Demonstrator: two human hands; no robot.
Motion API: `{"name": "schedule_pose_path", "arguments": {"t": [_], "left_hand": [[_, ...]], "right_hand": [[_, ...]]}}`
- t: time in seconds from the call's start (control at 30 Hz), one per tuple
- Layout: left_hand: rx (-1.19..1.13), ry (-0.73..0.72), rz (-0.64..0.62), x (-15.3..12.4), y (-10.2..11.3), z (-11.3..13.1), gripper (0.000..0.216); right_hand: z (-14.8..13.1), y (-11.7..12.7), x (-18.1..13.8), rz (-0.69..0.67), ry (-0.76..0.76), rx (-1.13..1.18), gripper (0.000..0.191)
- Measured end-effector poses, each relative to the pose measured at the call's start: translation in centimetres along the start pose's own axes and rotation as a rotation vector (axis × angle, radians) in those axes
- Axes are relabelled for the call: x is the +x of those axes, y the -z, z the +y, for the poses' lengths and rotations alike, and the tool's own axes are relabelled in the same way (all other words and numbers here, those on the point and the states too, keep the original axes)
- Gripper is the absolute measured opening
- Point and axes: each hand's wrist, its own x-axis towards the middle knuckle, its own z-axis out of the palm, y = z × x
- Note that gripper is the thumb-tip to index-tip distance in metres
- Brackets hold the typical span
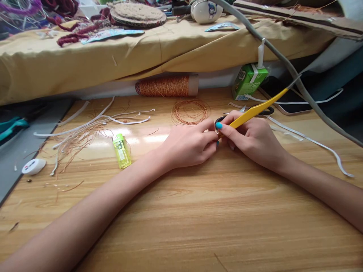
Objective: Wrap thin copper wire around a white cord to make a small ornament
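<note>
My right hand (251, 138) is closed around yellow tweezers (256, 109), whose pointed metal end slants up and away to the right. My left hand (195, 145) meets it, fingers curled and pressed together. A small orange-brown bit shows between the two hands, but most of it is hidden by the fingers. Just beyond my left hand lies a loose coil of thin orange cord (190, 112). Dark-handled scissors (266, 111) lie partly hidden behind my right hand.
A cone of orange thread (164, 86) lies at the back beside a green drink carton (249, 81). Left are a yellow-green lighter (121, 151), white cord scraps (70, 130) and a white cap (33, 166). A grey cable (283, 60) hangs across the right; a phone (279, 98) lies behind it.
</note>
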Motion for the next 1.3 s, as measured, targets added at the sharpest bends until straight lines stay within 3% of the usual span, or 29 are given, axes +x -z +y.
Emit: {"name": "schedule_pose_path", "arguments": {"t": [0.13,0.37,0.63,1.3], "left_hand": [[0.045,-0.037,-0.009,-0.07,0.03,0.09,0.027],[0.094,-0.047,-0.038,-0.06,0.03,0.24,0.026],[0.096,0.000,-0.076,0.10,-0.10,0.06,0.027],[-0.073,0.054,-0.001,0.01,-0.52,-0.50,0.021]], "right_hand": [[-0.07,0.03,-0.07,0.082,-0.037,0.024,0.027],[0.18,0.05,0.02,0.103,-0.074,0.053,0.026],[0.26,0.05,0.27,-0.017,-0.039,0.057,0.028],[0.61,-0.06,0.04,-0.080,-0.010,0.079,0.024]]}}
